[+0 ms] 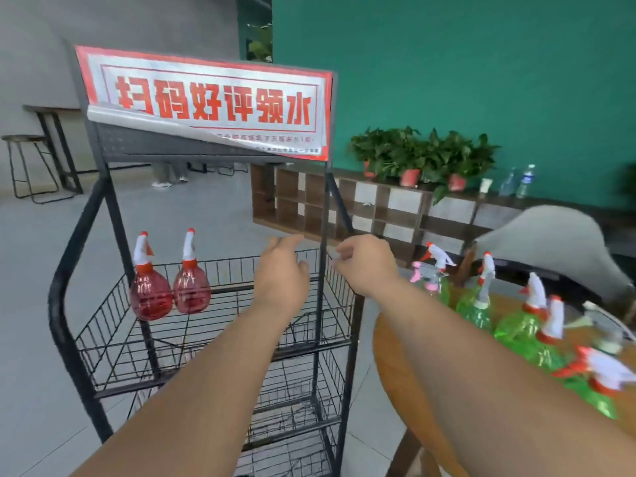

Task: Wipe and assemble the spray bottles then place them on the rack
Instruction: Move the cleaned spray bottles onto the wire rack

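Two red bottles (170,287) stand assembled on the left of the rack's (213,339) top basket, side by side and just touching, caps on, nozzles up; that much I judge done. The rest of that basket is bare wire, and the lower baskets look empty as far as I can see through the mesh.

Both my hands are up over the right part of the top basket, carrying nothing; my left hand (282,273) has its fingers loosely spread, and my right hand (364,263) is near the rack's right post, fingers curled narrow, thumb close to the tips, with no bottle in them.

Still to do: the green bottles (516,325) crowd the bench (395,366) at the right, most with caps on, one pink-capped at the far end; whether they are wiped I cannot tell; I reckon most of the job remains.
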